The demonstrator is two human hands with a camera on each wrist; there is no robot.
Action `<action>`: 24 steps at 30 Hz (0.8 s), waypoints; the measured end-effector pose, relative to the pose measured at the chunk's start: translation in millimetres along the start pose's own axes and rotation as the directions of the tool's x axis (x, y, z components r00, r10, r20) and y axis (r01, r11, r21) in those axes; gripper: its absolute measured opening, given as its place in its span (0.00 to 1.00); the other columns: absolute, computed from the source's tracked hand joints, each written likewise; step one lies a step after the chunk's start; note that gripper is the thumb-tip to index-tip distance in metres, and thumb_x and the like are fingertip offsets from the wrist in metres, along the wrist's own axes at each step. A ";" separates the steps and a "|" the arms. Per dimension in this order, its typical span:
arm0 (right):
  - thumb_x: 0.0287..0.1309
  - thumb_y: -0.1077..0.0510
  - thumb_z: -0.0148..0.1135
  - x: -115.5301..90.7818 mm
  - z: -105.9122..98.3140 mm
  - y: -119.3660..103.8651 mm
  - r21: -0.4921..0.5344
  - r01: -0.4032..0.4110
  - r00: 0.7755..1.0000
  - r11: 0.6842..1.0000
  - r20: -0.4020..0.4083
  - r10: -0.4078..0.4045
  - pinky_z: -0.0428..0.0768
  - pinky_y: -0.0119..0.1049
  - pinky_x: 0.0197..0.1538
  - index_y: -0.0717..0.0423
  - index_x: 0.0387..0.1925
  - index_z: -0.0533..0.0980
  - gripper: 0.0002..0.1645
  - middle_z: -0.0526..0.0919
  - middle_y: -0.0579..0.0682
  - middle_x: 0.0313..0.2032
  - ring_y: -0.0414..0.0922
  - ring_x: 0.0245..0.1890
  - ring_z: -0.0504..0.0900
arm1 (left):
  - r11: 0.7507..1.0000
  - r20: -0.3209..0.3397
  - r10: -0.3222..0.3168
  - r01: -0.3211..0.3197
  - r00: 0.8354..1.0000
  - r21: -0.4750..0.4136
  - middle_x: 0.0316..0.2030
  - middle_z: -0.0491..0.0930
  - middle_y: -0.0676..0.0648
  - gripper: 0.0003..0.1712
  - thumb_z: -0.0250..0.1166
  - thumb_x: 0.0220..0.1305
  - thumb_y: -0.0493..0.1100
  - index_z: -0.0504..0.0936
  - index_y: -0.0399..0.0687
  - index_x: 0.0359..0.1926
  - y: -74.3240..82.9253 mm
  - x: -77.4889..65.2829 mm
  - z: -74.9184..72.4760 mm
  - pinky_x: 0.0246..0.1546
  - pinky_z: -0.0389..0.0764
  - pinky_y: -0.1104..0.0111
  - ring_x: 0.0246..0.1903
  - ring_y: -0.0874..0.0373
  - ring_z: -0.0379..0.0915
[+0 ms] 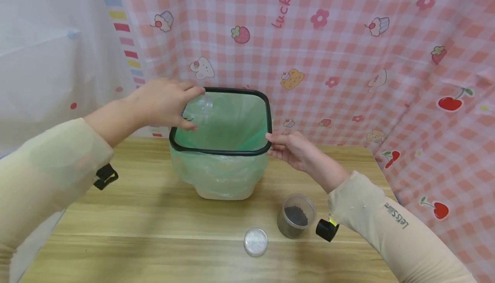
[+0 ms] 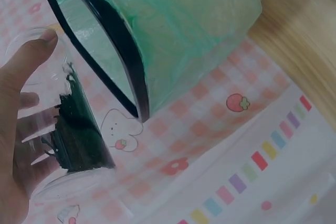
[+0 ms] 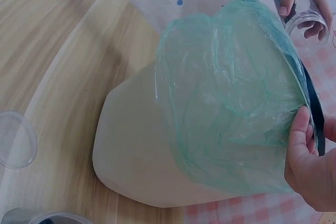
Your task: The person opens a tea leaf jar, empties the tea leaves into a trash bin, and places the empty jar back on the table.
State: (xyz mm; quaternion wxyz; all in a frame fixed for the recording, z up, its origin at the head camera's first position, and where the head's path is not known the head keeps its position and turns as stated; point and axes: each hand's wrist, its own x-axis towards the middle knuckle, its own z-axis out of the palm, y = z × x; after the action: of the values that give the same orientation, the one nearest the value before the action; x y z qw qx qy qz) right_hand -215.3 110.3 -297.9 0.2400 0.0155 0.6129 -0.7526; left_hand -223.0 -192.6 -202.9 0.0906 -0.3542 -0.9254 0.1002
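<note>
A waste bin [image 3: 131,145] with a black rim [image 1: 224,151] stands on the table, lined with a translucent green plastic bag [image 1: 220,171]. At the bin's back left, my left hand [image 1: 162,102] grips a clear plastic jar [image 2: 58,190], tilted at the rim, its mouth uncovered. Dark, shredded-looking material [image 2: 81,132] lies along the jar's side in the left wrist view. My right hand [image 1: 295,149] pinches the right side of the rim, thumb on top and fingers beneath, with the bag's edge there.
Another clear jar [image 1: 290,231], uncovered and partly filled with dark material, stands on the wooden table [image 1: 154,231] at front right. A round clear lid [image 1: 255,242] lies beside it. Behind the bin hangs a pink checked curtain [image 1: 340,59].
</note>
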 end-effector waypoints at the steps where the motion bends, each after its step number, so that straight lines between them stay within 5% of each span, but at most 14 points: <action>1: 0.64 0.64 0.52 -0.1 -0.1 -0.1 0.002 0.000 1.000 1.000 -0.001 0.000 0.80 0.29 0.34 0.64 0.39 0.69 0.05 0.79 0.48 0.26 0.39 0.26 0.79 | 1.000 0.006 0.007 -0.007 1.000 0.009 0.52 0.75 0.38 0.46 0.69 0.47 0.63 0.68 0.39 0.59 0.1 1.2 -0.7 0.46 0.75 0.52 0.44 0.44 0.76; 13: 0.64 0.64 0.52 0.8 -0.4 -0.5 0.010 -0.002 1.000 1.000 0.004 0.002 0.80 0.29 0.34 0.64 0.40 0.69 0.05 0.79 0.48 0.26 0.39 0.26 0.79 | 0.994 0.116 0.023 -0.035 0.993 0.100 0.52 0.74 0.36 0.50 0.68 0.47 0.64 0.65 0.39 0.64 0.4 8.0 -14.3 0.46 0.74 0.50 0.48 0.42 0.73; 24: 0.64 0.64 0.52 1.1 -1.2 0.6 0.012 0.005 1.000 1.000 0.010 -0.005 0.80 0.29 0.34 0.64 0.39 0.70 0.05 0.79 0.49 0.26 0.40 0.26 0.79 | 0.988 0.106 0.047 -0.062 0.993 0.143 0.48 0.76 0.38 0.50 0.69 0.46 0.64 0.65 0.39 0.64 -1.3 9.4 -18.3 0.44 0.75 0.51 0.46 0.43 0.74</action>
State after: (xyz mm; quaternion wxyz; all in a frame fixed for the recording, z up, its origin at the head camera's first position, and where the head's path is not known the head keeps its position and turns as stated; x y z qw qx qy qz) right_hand -216.3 111.0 -299.0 0.2410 0.0115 0.6073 -0.7569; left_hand -226.3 -184.9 -184.1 0.0661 -0.3663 -0.9088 0.1883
